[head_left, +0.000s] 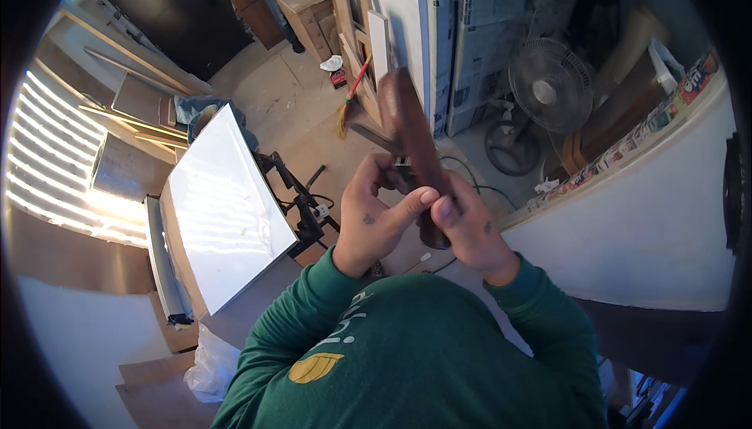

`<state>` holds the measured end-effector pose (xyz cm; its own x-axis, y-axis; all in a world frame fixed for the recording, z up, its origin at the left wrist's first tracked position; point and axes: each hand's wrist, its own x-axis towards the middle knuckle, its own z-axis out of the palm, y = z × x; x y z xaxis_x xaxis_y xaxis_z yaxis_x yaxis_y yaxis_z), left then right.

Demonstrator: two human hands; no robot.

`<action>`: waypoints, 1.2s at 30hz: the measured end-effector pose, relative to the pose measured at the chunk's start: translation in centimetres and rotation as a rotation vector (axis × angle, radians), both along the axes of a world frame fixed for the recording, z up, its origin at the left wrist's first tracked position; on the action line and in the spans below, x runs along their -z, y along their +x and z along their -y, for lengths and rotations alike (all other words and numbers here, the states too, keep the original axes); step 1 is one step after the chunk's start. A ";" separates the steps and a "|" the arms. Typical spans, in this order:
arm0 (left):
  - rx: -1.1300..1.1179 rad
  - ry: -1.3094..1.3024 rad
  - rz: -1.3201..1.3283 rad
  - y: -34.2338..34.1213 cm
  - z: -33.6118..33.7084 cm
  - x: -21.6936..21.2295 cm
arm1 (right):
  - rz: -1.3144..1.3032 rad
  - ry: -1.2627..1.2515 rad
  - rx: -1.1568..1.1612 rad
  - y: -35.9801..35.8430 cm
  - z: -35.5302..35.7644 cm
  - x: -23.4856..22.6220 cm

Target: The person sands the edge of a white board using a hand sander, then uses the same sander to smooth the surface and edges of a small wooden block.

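Dark brown wood strip held upright in front of chest, btwn both hands. Left hand curled round its lower part, thumb pressed on it; right hand clasps it from other side. White panel lies to the left.

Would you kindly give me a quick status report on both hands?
Left hand and right hand both gripping long dark-brown wooden strip. Held upright. Nothing obstructing.

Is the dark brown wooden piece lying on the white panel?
No, both hands, left hand and right hand, hold the dark brown wooden piece up, apart from the white panel.
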<state>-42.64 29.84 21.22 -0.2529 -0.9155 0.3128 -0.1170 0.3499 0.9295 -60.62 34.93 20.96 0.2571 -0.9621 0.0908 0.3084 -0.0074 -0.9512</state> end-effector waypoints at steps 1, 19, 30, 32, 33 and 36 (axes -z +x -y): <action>0.011 -0.022 -0.001 -0.1 -0.1 -0.3 | 0.129 0.038 -0.020 -0.2 0.1 0.2; -0.106 -0.640 0.010 -1.2 -3.2 -5.7 | 0.352 0.059 -0.159 -1.8 -1.7 -3.0; -0.208 -0.945 0.513 -2.2 -2.5 -6.8 | 0.409 0.098 -0.035 -1.3 -0.8 -0.5; -0.218 -0.964 0.524 -2.4 -2.3 -6.4 | 0.404 0.084 -0.038 -1.4 -0.6 -0.3; -0.221 -0.957 0.541 -2.4 -2.3 -6.3 | 0.400 0.078 -0.038 -1.4 -0.6 -0.1; -0.221 -0.934 0.568 -2.5 -2.1 -6.1 | 0.386 0.069 -0.047 -1.7 -0.4 0.0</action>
